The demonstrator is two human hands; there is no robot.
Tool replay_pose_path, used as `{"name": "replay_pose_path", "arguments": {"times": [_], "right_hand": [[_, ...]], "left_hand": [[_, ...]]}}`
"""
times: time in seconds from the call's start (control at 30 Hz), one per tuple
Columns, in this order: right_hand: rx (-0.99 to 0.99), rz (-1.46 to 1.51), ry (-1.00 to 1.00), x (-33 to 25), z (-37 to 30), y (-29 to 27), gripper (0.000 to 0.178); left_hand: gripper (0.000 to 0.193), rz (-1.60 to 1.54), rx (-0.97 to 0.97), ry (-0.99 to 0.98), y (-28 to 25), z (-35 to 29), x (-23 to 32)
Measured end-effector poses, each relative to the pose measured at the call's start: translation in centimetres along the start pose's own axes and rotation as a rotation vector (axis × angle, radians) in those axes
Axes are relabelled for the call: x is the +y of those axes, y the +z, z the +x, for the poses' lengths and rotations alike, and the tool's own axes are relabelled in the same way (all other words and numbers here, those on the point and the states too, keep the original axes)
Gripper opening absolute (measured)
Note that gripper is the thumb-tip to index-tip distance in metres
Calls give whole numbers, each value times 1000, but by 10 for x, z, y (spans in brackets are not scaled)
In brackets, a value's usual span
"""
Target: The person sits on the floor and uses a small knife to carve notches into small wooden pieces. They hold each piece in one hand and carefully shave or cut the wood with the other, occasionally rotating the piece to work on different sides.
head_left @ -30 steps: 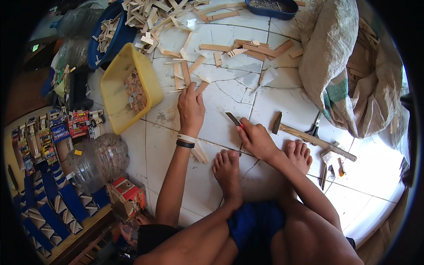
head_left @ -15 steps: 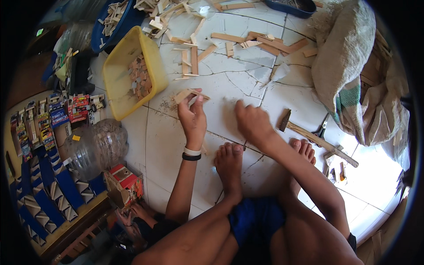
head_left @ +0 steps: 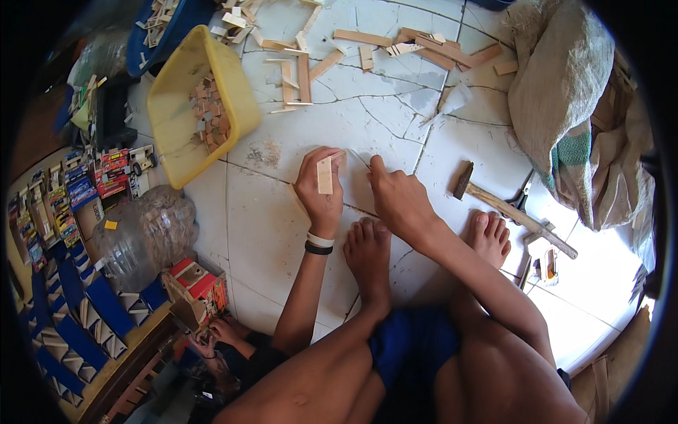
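My left hand (head_left: 321,185), closed, holds a small pale wooden piece (head_left: 325,175) whose flat face is turned up. Part of that piece is hidden by the palm and fingers. Close on its right is my right hand (head_left: 401,201), its fingers curled in. A thin pale thing (head_left: 360,157) sticks out from the right fingers toward the wooden piece; it is too fine to tell what it is. Both hands are above the tiled floor, in front of my bare feet.
A yellow tub (head_left: 236,116) holds small wooden pieces. Wooden strips (head_left: 305,79) lie beyond my hands. On the right are a hammer (head_left: 522,219), black-handled scissors (head_left: 521,198) and a sack (head_left: 561,106). Toy trucks (head_left: 109,173) stand left. Another person's hands (head_left: 219,336) hold a red box (head_left: 194,286).
The left hand has turned, bringing the wooden piece's flat face up. My right hand has come nearer the left, and a thin pale thing now shows at its fingers. The view has shifted slightly.
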State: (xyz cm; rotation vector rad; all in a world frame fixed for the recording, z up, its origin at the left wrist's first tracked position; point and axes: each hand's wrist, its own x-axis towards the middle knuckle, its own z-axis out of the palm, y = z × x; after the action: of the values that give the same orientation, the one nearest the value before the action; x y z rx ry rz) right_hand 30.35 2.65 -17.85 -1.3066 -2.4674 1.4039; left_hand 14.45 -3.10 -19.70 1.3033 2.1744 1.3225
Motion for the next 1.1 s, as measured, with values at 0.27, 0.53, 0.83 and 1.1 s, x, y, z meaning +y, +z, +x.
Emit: {"name": "replay_pose_path", "arguments": {"times": [0.27, 0.53, 0.83, 1.1], "right_hand": [[-48, -27, -10, -4, 6, -1, 26], [-25, -40, -17, -14, 3, 2, 28], [11, -97, -24, -12, 7, 12, 31], [51, 114, -40, 7, 8, 8, 16]], "left_hand": [[15, 136, 69, 77, 10, -7, 2], [9, 175, 57, 84, 9, -8, 5], [6, 198, 118, 21, 17, -10, 13], [7, 120, 176, 9, 26, -18, 7]]}}
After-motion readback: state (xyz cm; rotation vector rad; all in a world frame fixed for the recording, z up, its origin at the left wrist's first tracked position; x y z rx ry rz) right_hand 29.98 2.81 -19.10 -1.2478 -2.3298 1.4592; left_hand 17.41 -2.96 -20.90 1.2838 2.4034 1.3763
